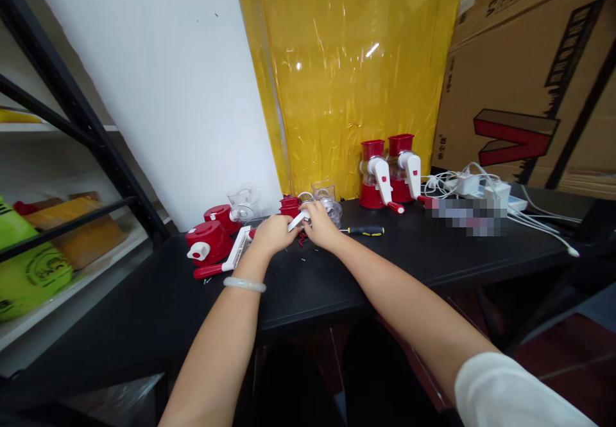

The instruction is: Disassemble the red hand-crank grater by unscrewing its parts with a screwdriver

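Note:
My left hand (276, 233) and my right hand (320, 223) meet over the black table, fingers closed around a white plastic crank arm (299, 219). Its ends are partly covered by my fingers. Just behind my hands are red hopper parts (289, 205) and clear plastic housings (327, 202). Small red pieces (302, 239) lie under my hands. To the left of my left wrist rests another crank (235, 252) with a red grip, beside red grater bases (209, 244). A screwdriver (366, 230) with a black and yellow handle lies right of my right hand.
Two assembled red-and-white rotary graters (373, 189) stand at the back right. White chargers and cables (495, 192) crowd the table's right end. Behind are a yellow wrapped panel (356, 80) and a large carton (520, 80). A black-framed shelf (91, 138) borders the left.

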The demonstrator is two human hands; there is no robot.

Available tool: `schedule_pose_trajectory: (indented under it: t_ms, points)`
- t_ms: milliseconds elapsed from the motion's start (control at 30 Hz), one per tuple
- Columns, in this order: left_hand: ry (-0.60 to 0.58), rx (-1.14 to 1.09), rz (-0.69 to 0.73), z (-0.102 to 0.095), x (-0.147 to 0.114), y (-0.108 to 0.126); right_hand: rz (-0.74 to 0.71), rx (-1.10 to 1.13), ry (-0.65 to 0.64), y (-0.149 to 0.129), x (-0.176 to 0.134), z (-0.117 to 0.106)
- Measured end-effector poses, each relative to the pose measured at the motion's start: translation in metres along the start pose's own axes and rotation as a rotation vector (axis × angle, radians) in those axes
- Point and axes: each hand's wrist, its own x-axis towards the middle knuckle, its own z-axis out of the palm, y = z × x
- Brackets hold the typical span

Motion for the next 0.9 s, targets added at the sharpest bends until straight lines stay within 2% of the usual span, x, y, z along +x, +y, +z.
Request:
schedule_pose_trajectory:
  t_ms: [700, 800, 900]
  points:
    - [0.021, -0.018, -0.048, 0.000, 0.000, -0.001, 0.017, 0.039, 0.041, -0.001, 0.001, -0.002]
    - [0.050, 0.019, -0.125, -0.002, 0.001, -0.003, 0.021, 0.054, 0.069, -0.001, 0.001, -0.002]
    - [0.076, 0.084, -0.293, -0.008, 0.000, -0.007, 0.022, 0.051, 0.055, -0.001, 0.001, -0.002]
